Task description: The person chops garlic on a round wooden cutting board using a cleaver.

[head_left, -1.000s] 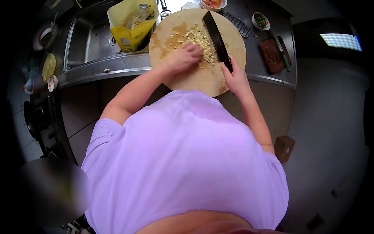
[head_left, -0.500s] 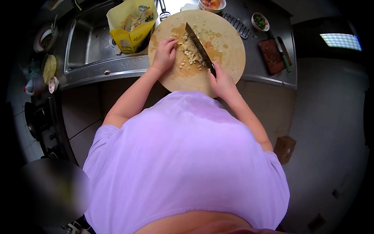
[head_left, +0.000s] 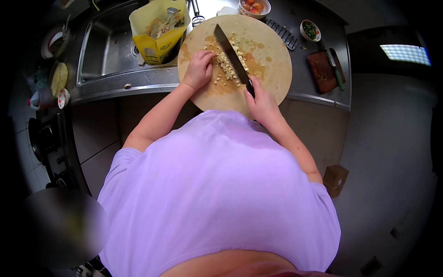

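My right hand (head_left: pixel 262 102) is wrapped round the black handle of a kitchen knife (head_left: pixel 230 51). The blade slants away to the upper left, over small pale chopped pieces (head_left: pixel 223 67) that look like garlic. They lie on a round wooden chopping board (head_left: pixel 272 69), whose surface has wet brownish patches. Left of the blade, my left hand (head_left: pixel 200 69) rests on the board with its fingers curled together at the edge of the pile. Whatever those fingers hold, if anything, is hidden.
A yellow bag of scraps (head_left: pixel 159 46) stands between board and sink (head_left: pixel 99 57). Behind are a whisk (head_left: pixel 197 17) and a bowl of reddish fruit (head_left: pixel 254 7). At right are a bowl of chopped greens (head_left: pixel 310 30), a brown block (head_left: pixel 320 74) and a green-handled knife (head_left: pixel 336 69).
The knife's tip has shifted slightly left, and my left hand has moved a little to the right beside the pile. The whole view has dropped slightly.
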`<state>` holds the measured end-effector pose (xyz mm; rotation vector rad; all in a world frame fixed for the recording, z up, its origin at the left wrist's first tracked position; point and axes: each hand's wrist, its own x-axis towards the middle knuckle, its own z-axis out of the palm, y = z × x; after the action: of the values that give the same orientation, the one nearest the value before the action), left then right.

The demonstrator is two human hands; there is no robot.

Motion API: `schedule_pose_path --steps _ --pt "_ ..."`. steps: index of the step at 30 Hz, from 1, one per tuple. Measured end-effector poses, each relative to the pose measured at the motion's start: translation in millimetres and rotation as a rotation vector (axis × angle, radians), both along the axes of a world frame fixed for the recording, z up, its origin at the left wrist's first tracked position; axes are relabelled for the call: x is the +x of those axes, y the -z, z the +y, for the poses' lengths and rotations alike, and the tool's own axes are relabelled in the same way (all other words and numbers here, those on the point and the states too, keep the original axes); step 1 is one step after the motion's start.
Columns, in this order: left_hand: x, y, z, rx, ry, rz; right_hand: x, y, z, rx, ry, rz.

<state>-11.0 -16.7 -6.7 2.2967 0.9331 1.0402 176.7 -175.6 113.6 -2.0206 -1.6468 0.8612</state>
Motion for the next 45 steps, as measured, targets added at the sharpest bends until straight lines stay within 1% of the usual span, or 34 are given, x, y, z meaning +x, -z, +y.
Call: schedule_pose_path --steps 1,3,7,9,12,18,22,24,27,31,33,35,37,39,42,45 --pt "0.8 -0.3 -2.2 -0.019 -0.017 -0.014 -1.9 3.9 0.8 -0.004 0.007 0.001" --pt "0.0 2.9 -2.4 -0.007 -0.017 -0.001 -3.5 12.1 6.9 -0.091 -0.045 -0.097" --pt "-0.8 3.8 0.7 0.003 -0.029 0.015 -4.1 4.8 7.8 -0.061 -0.041 -0.066" --pt "-0.6 4.1 0.5 0.021 -0.036 0.01 -4.2 4.9 6.3 -0.032 0.014 -0.057" --pt "-0.4 4.7 -0.3 0.037 -0.033 0.013 4.7 11.6 15.5 -0.106 0.036 -0.094" --pt "-0.2 4.6 1.6 0.007 -0.034 -0.004 -1.1 12.0 13.6 0.019 -0.05 -0.085" --pt "-1.7 4.0 2.4 -0.002 -0.016 0.006 -3.5 9.8 17.8 -0.034 -0.061 -0.124" --pt "-2.2 4.8 1.9 0.003 -0.024 0.008 -5.2 3.0 15.9 -0.041 -0.014 -0.064" --pt "-0.8 5.4 1.1 0.011 -0.034 0.007 0.4 14.7 15.9 -0.044 -0.023 -0.114" --pt "-0.7 2.2 1.4 0.024 -0.033 0.0 3.8 11.7 15.4 -0.05 -0.04 -0.09" --pt "0.0 3.4 2.1 0.022 -0.043 0.001 3.4 13.7 13.0 0.022 -0.014 -0.095" --pt "0.1 5.0 0.2 0.017 -0.048 0.001 7.8 20.0 13.2 -0.008 -0.014 -0.11" --pt "-0.7 4.4 3.5 0.009 -0.026 0.027 8.9 14.6 17.2 -0.027 -0.016 -0.126" --pt "-0.9 3.8 2.2 0.011 -0.03 0.019 7.7 5.7 15.3 -0.038 -0.002 -0.074" --pt "0.4 2.6 1.4 0.013 -0.043 0.001 7.6 14.3 12.7 0.012 -0.034 -0.09" --pt "-0.1 2.0 1.5 0.001 -0.041 0.002 7.4 15.7 14.3 -0.026 -0.04 -0.105"
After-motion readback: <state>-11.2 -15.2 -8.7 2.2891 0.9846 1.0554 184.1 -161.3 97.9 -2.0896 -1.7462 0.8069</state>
